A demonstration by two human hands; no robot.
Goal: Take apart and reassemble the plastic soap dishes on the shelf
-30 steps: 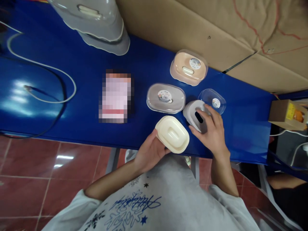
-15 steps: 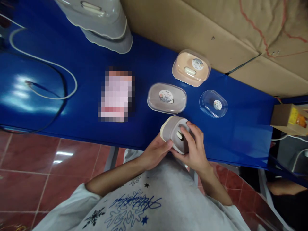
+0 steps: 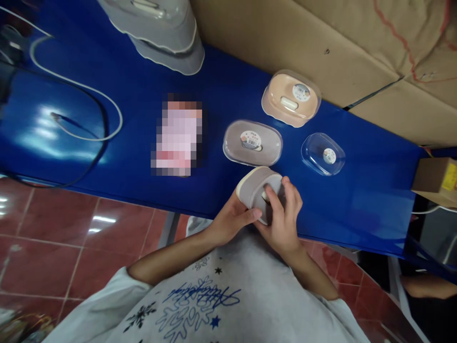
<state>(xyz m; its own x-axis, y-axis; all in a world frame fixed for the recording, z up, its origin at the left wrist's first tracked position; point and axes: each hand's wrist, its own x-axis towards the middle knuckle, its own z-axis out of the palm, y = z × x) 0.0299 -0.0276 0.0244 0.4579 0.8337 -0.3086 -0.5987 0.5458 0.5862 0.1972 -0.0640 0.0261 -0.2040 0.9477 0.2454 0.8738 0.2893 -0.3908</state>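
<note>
Your left hand (image 3: 232, 219) and right hand (image 3: 283, 221) grip a grey box (image 3: 251, 191) between them over the near edge of the blue table (image 3: 364, 205). Your left thumb presses its side, by the cream rim (image 3: 244, 180) along its left. Your right fingers bend over its slotted face, one at the slot. Just beyond sits a clear-covered grey box (image 3: 237, 150); a peach box (image 3: 279, 113) stands farther back, and a clear lid (image 3: 316, 153) lies to the right.
</note>
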